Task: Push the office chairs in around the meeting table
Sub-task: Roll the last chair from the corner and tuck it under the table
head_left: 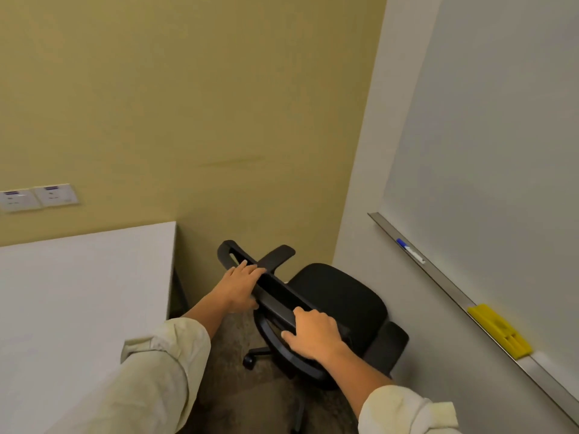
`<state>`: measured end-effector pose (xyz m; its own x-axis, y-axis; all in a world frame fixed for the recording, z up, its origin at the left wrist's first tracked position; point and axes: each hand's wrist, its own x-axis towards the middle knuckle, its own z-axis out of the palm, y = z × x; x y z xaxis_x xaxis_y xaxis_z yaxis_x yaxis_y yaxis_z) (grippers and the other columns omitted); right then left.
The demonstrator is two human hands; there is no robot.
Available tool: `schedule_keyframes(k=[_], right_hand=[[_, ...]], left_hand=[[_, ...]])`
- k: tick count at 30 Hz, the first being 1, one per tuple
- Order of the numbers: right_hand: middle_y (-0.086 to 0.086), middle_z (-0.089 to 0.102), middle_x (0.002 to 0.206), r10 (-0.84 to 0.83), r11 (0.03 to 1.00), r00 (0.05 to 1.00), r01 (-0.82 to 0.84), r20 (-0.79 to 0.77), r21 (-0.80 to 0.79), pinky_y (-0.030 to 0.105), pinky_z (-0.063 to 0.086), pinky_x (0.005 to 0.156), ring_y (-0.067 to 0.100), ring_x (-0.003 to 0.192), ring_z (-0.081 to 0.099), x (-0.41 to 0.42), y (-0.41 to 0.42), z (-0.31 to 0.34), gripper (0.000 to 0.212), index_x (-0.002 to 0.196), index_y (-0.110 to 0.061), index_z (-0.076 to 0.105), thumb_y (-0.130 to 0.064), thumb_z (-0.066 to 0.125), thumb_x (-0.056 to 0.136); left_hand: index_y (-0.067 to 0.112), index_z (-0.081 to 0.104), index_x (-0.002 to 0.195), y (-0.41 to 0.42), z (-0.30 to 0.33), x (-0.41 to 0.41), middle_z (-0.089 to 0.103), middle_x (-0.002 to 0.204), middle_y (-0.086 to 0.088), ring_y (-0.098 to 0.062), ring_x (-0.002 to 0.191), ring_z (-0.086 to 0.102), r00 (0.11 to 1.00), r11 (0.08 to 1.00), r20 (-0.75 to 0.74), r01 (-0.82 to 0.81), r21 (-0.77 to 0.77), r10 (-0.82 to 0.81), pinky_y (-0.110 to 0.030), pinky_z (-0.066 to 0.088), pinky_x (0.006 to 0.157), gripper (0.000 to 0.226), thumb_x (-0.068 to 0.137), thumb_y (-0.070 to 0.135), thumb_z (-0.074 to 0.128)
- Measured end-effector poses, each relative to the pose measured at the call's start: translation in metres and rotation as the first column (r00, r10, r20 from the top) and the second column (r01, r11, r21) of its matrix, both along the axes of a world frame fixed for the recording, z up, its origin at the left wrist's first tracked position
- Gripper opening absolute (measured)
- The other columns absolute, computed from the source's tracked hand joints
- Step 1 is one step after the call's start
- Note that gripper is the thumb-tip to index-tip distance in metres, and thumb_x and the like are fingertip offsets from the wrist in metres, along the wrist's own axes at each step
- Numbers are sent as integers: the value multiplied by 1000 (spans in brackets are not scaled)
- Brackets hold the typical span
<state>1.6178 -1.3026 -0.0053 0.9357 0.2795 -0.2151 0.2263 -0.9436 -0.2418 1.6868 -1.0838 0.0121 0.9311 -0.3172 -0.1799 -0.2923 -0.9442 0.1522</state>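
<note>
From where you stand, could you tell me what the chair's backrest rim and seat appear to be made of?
The backrest rim looks like hard black plastic: smooth with a dull sheen. The seat appears to be matte black fabric, showing no shine, though blur hides any weave.

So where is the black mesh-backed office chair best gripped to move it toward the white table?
The top rail of the backrest, from behind. On the black office chair it is a long, high bar, and the left hand and right hand grip it spaced apart. The seat faces the corner, away from the white table, so turning it probably comes first.
</note>
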Motion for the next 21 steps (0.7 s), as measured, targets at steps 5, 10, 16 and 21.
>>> schedule_keyframes(k=[5,10,16,21], right_hand=[[3,68,92,-27,1000,988,27,150,-1,37,41,69,27,88,67,-13,-16,-14,30,100,-23,54,-53,53,95],[-8,54,73,10,1000,983,-7,184,-20,31,40,64,17,66,55,-26,-51,-16,26,86,-29,55,-54,53,93],[-8,57,67,121,993,974,-120,193,-16,29,42,58,12,58,52,-58,-92,-15,32,78,-27,58,-58,50,86],[-8,56,67,244,969,943,-245,228,-25,28,45,61,15,62,55,-99,-126,-15,32,82,-27,63,-57,52,85]], left_hand=[[24,56,119,-8,-17,1,56,123,-2,-27,131,41,990,981,56,120,153,-130,-53,11,120,34,87,30,65],[25,61,99,-27,-9,-19,61,97,6,-21,109,56,974,968,-5,226,109,-227,-49,11,119,20,83,37,62],[28,55,64,-29,-20,-69,58,65,12,-9,60,54,989,995,124,69,75,-78,-25,38,57,45,70,73,50],[31,58,95,-40,-30,-129,63,90,11,-7,73,54,994,995,104,3,96,-13,-22,36,64,63,67,85,45]])
